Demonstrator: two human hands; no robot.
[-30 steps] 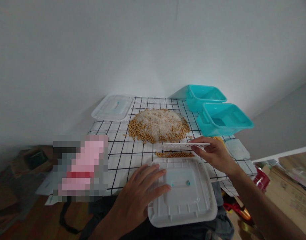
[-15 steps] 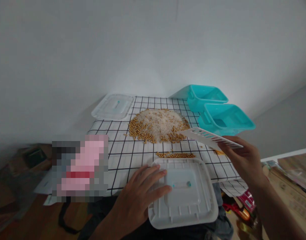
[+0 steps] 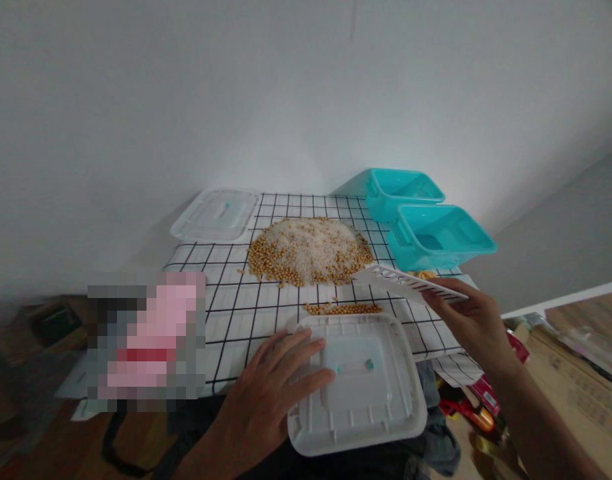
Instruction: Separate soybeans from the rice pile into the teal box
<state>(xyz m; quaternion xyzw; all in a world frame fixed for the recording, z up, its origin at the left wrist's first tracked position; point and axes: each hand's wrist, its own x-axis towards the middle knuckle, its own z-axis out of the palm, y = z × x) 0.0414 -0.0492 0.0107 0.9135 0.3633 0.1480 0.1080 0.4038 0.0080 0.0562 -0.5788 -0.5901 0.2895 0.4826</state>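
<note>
My left hand [image 3: 279,383] lies over the left side of a white translucent plastic lid [image 3: 371,393], fingers spread with some on its top. The lid is at the near edge of the table, partly over my lap. In my right hand [image 3: 466,320] is a thin white slotted plastic plate [image 3: 403,282], its far end at the right front edge of a heap. That heap of soybeans [image 3: 266,257] has white rice-like grains [image 3: 313,243] over its middle. A short row of soybeans [image 3: 349,309] lies along the lid's far edge.
Two turquoise tubs [image 3: 406,190] stand at the back right; the nearer tub [image 3: 443,233] shows a darker patch inside. A second clear lid [image 3: 219,213] lies at the back left. The checked cloth [image 3: 226,267] covers the table against a wall. A blurred pink item [image 3: 166,320] is at left.
The view has shifted slightly, so everything sits a little further left. My right hand has lowered the slotted plate slightly towards the cloth. My left hand stays on the lid.
</note>
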